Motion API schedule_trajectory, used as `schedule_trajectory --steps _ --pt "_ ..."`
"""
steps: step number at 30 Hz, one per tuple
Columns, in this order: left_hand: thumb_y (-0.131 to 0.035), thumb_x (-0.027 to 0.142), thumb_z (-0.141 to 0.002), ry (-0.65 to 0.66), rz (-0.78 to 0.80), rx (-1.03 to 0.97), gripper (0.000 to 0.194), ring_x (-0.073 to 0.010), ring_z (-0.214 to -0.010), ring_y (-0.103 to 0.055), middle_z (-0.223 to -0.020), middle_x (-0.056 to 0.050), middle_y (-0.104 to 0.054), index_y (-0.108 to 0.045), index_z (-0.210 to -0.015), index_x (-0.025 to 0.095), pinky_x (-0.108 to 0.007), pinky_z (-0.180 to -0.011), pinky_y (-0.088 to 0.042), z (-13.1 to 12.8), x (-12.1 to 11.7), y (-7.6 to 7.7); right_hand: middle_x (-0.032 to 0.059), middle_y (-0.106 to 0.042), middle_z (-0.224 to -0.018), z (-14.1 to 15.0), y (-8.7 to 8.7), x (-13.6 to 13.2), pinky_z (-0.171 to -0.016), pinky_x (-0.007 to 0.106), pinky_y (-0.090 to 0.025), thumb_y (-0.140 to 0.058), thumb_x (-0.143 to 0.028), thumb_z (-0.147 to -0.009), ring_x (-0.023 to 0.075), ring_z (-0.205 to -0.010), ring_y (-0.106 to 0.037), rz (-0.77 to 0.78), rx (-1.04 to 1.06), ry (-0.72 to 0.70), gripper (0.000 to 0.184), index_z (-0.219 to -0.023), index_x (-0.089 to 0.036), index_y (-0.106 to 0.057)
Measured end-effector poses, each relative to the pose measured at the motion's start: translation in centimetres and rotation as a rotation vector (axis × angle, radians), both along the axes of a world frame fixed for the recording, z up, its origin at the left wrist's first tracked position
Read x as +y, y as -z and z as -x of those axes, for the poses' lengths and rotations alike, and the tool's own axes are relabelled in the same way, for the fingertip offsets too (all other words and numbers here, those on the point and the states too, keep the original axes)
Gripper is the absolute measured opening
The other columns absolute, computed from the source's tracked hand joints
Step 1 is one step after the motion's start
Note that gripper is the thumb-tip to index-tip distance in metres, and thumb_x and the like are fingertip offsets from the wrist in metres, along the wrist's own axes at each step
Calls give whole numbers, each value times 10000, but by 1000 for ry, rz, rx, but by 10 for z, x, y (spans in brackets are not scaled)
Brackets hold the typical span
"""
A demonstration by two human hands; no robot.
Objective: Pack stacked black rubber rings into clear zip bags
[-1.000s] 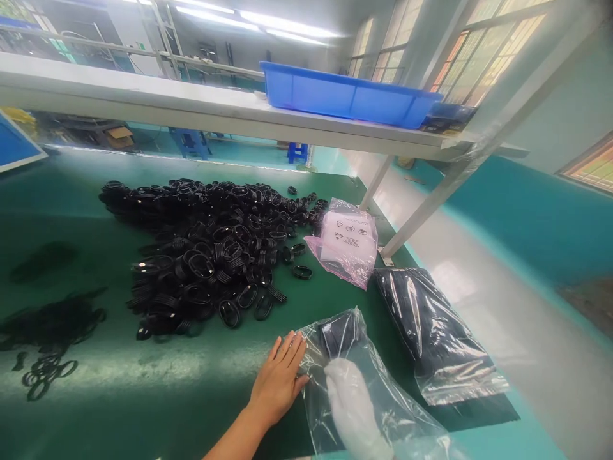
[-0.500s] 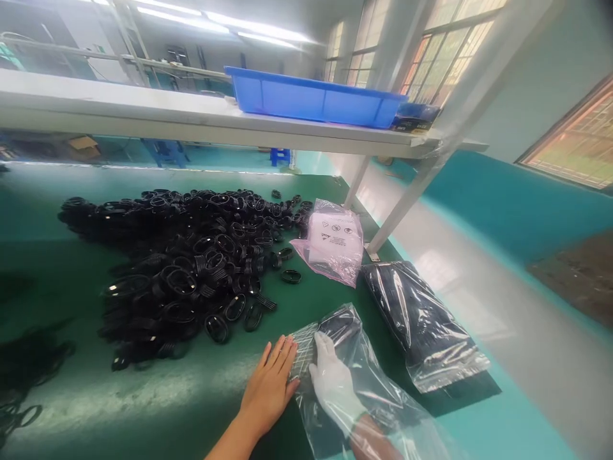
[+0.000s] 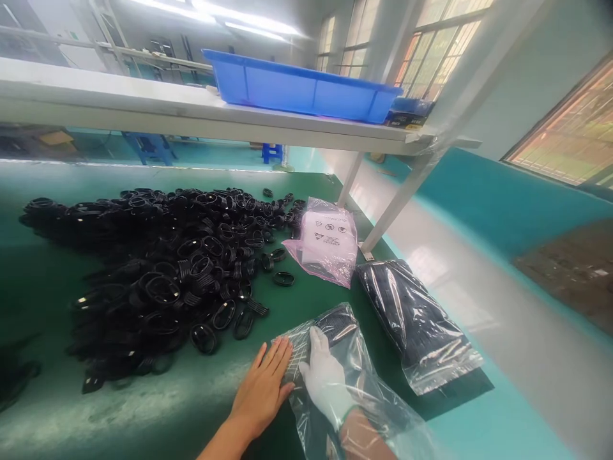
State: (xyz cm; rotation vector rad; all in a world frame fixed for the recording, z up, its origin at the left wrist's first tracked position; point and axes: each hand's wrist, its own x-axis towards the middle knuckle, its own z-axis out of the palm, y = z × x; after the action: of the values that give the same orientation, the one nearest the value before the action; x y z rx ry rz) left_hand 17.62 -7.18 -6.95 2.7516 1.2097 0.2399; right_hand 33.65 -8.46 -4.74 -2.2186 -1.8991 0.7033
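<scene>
My bare left hand (image 3: 263,386) lies flat, fingers stretched out, against the left side of a clear plastic bag (image 3: 378,399) on the green table. My right hand (image 3: 325,377), in a white glove, reaches inside this bag, its fingers extended towards the bag's far end. Just beyond those fingertips, black coiled cables (image 3: 338,324) lie in the far corner of the bag. Whether the right fingers touch them is hard to make out. To the right rests a filled clear bag of black cables (image 3: 412,313).
A large heap of black coiled cables (image 3: 163,255) spreads over the table's left and middle. Behind the bags lies a pink plastic bag with a printed label (image 3: 328,239). A white post (image 3: 397,198) supports the shelf (image 3: 268,125), which carries a blue bin (image 3: 301,89).
The whole view has shifted slightly, so the scene sits further left. Both hands stay at the bag, with the right glove still inside it.
</scene>
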Motion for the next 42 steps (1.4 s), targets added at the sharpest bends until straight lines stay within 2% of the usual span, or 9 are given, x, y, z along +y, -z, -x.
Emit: schedule_trajectory --steps 7,12,21,24,30,32,35,38,42 --pt "-337 412 -879 47 -90 17 576 -190 -1305 -255 -1424 -7 -273 -113 -1384 250 -394 -1045 -279 6 19 -1 71 -308 -1411 -5 -14 -11 -877 357 -417 -473 -300 -782 262 -1093 -520 -24 33 17 603 -1353 -274 -283" --pt "-336 424 -875 71 -101 43 588 -196 -1305 -257 -1429 -21 -264 -110 -1386 242 -405 -1047 -272 9 25 9 39 -454 -1316 -19 -26 -31 -844 365 -430 -413 -438 -799 264 -1109 -507 -59 37 72 492 -1275 -312 -420" --pt "-348 431 -868 95 -39 42 576 -203 -1295 -279 -1420 -18 -290 -151 -1381 257 -415 -1042 -283 11 38 -5 75 -514 -1160 -10 -5 -4 -828 413 -455 -496 -356 -843 188 -979 -535 -260 42 14 342 -1132 -173 -490" --pt "-357 362 -874 60 -18 -9 514 -197 -1280 -308 -1402 -14 -333 -240 -1361 251 -384 -1024 -316 9 40 -16 72 -523 -1166 -14 0 -16 -847 414 -450 -465 -326 -858 196 -1004 -528 -281 33 -6 310 -1139 -199 -499" --pt "-355 227 -857 -128 125 -201 342 -200 -1063 -497 -1155 -36 -579 -523 -1154 234 -368 -873 -419 -33 55 -36 34 -522 -1240 -40 27 -75 -919 540 -378 -430 -289 -821 308 -1159 -438 -383 -58 -18 415 -1234 -323 -452" --pt "-375 220 -842 -194 202 -291 302 -185 -965 -526 -1045 -37 -610 -559 -1081 231 -349 -833 -427 -55 64 -40 43 -499 -1265 -44 37 -82 -902 516 -403 -417 -311 -827 302 -1166 -434 -465 -107 8 432 -1259 -309 -421" --pt "-430 267 -808 -310 360 -419 283 -153 -840 -545 -1016 -31 -583 -558 -1057 226 -307 -778 -436 -84 76 -40 67 -509 -1249 -44 40 -69 -897 445 -423 -390 -281 -839 259 -1121 -477 -461 -92 79 497 -1329 -260 -313" --pt "-494 337 -757 -394 543 -500 346 -143 -781 -541 -1028 -40 -560 -562 -1070 206 -296 -761 -431 -102 86 -33 103 -515 -1230 -40 28 -43 -873 439 -422 -379 -211 -815 262 -1079 -497 -383 -84 125 617 -1389 -214 -154" --pt "-520 311 -724 -451 652 -504 312 -143 -742 -538 -914 -43 -584 -613 -993 185 -288 -747 -425 -109 96 -23 118 -475 -1260 -38 10 -20 -814 417 -428 -412 -163 -763 280 -1061 -496 -235 -132 96 686 -1390 -257 -150"
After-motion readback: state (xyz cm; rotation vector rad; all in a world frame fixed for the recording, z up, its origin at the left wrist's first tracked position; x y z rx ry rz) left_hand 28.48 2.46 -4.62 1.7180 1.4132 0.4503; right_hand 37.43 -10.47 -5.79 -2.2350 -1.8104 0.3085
